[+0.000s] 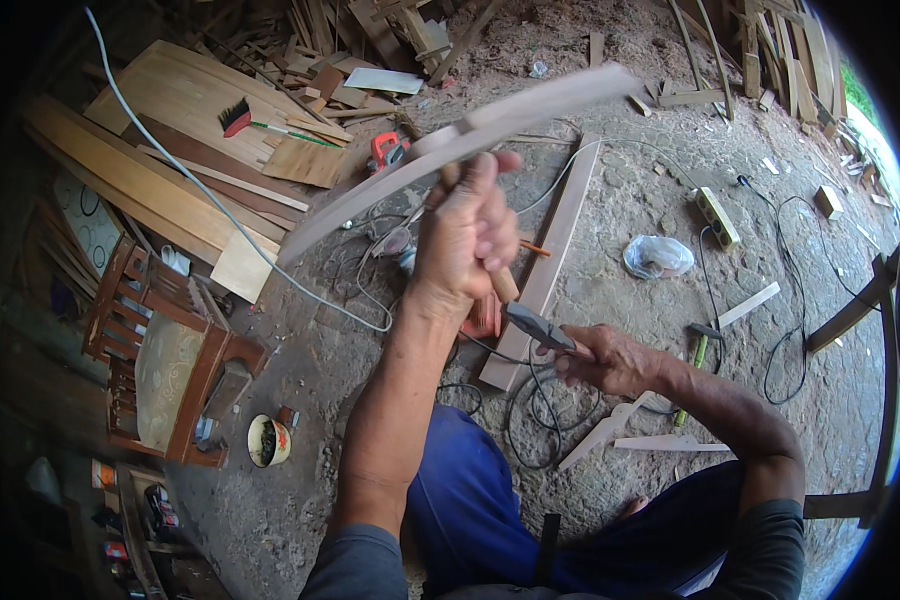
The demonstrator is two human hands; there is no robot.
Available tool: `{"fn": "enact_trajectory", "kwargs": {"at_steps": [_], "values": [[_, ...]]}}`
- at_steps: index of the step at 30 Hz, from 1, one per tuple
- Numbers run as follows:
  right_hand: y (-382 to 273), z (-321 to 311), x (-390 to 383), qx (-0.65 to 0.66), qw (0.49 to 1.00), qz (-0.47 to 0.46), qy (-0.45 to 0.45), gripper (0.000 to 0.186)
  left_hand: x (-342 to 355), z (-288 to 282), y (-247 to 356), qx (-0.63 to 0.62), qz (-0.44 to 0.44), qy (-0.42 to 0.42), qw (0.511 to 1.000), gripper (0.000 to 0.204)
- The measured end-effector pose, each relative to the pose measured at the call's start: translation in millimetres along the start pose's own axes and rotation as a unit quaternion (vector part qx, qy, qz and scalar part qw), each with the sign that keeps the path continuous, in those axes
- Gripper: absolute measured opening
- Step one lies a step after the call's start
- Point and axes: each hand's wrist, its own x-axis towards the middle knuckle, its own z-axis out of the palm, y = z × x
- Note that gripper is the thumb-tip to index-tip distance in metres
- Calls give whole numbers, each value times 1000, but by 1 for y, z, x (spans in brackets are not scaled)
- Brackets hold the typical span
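Observation:
My left hand [467, 235] is raised in the middle, its fingers wrapped round a short wooden stick [504, 285]. A long, curved wooden piece [410, 160] lies across the stick's upper end; whether the two are joined is hidden by the hand. To the lower right, my right hand [615, 360] is closed on a hammer [538, 326], gripping its wooden handle close to the dark metal head. The head is right by the stick's lower end; I cannot tell whether they touch. A straight wooden beam [560, 250] lies on the ground behind the hands.
A red power tool [388, 150] and cables lie beyond. To the right are a plastic bag [658, 257], a power strip [717, 218] and a green-handled hammer [698, 365]. A wooden chair [175, 365] and a bowl [269, 441] are left. Boards [160, 190] are stacked behind.

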Motion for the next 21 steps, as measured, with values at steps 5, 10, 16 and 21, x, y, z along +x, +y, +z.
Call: {"fn": "enact_trajectory", "kwargs": {"at_steps": [5, 10, 16, 21], "values": [[-15, 30, 18, 265, 963, -1, 48, 41, 18, -21, 5, -22, 161, 183, 969, 30], [-42, 37, 56, 382, 909, 41, 159, 38, 33, -38, 12, -69, 249, 249, 934, 33], [-55, 45, 88, 399, 897, 87, 171, 28, 37, -43, 12, -46, 298, 250, 920, 33], [-63, 56, 102, 411, 888, 33, 205, 11, 39, -42, 8, -16, 316, 248, 916, 34]]}}
